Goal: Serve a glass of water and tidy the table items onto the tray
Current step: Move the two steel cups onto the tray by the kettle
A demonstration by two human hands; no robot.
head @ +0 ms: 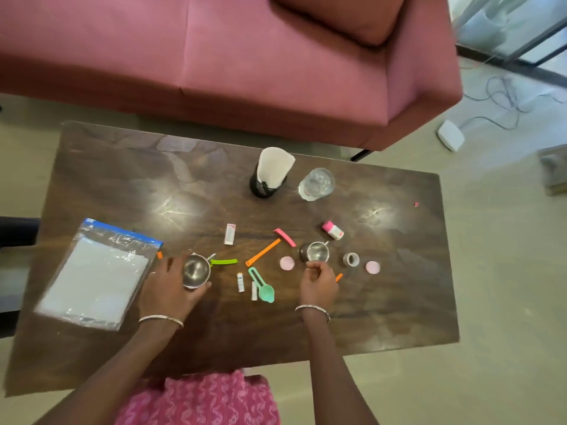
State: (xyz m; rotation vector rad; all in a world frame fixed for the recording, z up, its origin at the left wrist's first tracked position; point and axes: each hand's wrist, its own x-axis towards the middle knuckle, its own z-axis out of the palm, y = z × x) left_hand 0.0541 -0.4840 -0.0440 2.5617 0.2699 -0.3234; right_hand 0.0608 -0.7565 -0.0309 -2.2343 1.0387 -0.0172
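Note:
My left hand (pixel 170 286) grips a small steel cup (pixel 196 270) on the dark wooden table (pixel 122 179). My right hand (pixel 319 282) is curled just in front of a second steel cup (pixel 317 252), its fingertips at the cup's near rim. A clear drinking glass (pixel 316 184) stands at the back, beside a black holder with white napkins (pixel 270 176). Between my hands lie an orange clip (pixel 263 252), a green clip (pixel 224 261), a pink clip (pixel 285 237), a teal scoop (pixel 262 286) and two small white tubes (pixel 241 282). No tray is in view.
A zip bag holding white paper (pixel 98 277) lies at the table's left. Two pink round lids (pixel 287 263), a roll of tape (pixel 351 259), a pink-capped bottle (pixel 333 230) and a small white box (pixel 230 234) are scattered about. A pink sofa (pixel 245 56) stands behind the table.

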